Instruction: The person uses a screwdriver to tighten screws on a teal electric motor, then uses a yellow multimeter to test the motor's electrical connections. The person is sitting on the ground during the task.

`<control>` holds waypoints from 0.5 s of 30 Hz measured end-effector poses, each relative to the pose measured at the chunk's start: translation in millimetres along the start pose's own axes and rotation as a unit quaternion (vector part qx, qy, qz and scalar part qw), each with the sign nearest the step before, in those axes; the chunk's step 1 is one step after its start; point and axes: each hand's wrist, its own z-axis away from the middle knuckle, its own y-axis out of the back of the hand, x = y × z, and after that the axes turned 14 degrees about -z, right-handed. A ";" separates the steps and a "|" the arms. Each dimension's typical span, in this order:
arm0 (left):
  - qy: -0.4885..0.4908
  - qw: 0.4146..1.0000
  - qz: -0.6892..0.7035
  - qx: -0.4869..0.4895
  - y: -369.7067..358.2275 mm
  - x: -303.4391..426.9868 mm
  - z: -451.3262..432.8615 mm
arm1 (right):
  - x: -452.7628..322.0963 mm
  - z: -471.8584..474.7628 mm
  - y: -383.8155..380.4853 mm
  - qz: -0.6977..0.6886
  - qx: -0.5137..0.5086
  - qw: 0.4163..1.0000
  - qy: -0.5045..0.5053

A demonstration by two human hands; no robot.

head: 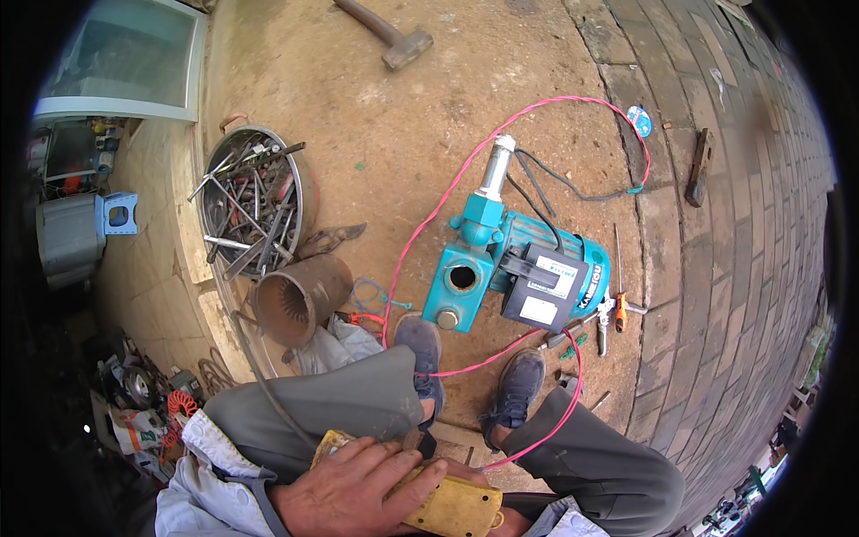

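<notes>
My left hand (356,483) lies across the top of a long yellow case (456,507), its fingers curled over it. This case has small dark holes and a ring at one end. My right hand (513,525) supports it from below and is mostly hidden. A black cable (278,406) runs up to the case's left end. Pink twisted wire (576,396) reaches the case area, but its end there is hidden. Beyond my shoes stands a teal electric water pump (463,268) with a metal pipe (496,168) and a black terminal box (540,288).
A pot (307,194) heaped with tools stands left, beside a rusty metal cylinder (322,295). A sledgehammer (406,50) lies at the far side. Right of the pump are an orange-handled screwdriver (621,312) and pliers (604,322). A wooden block (700,168) rests on brick paving.
</notes>
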 end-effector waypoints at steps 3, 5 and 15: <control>0.000 1.000 -0.011 -0.001 -0.8 4.1 5.1 | 4.5 5.0 -5.1 -0.003 0.010 1.000 0.012; -0.002 1.000 -0.008 0.010 -3.4 6.8 9.4 | 4.8 9.9 -7.2 0.001 0.002 1.000 0.016; -0.088 0.992 -0.066 0.057 -28.0 19.1 34.6 | 6.7 40.9 -27.3 0.059 -0.010 0.996 0.065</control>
